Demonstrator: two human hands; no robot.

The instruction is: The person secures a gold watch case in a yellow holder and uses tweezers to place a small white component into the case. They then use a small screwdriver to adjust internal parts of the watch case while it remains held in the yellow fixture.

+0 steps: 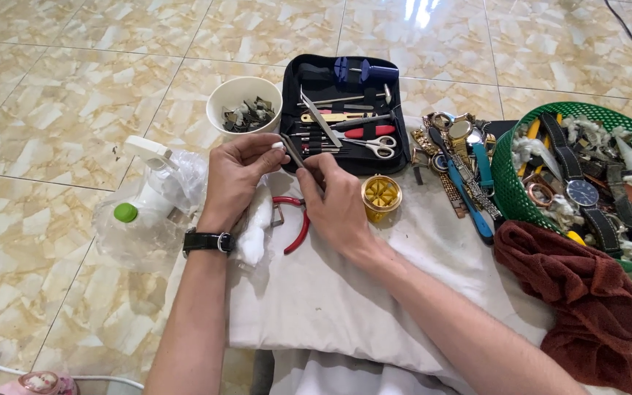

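- Left hand (235,175) and right hand (338,201) are both pinching a thin dark tool (292,150), fingers pressed together.
- Tool is lying tilted above white cloth (345,300), just beside open tool case (345,110).
- Red-handled pliers (298,223) are lying beneath the hands.

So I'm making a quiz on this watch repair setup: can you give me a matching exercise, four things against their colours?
Things:
1. basket
2. cup
3. pliers
4. towel

Colours:
A. white
B. dark red-brown
C. green
D. red handles

Pairs: 1-C, 2-A, 3-D, 4-B
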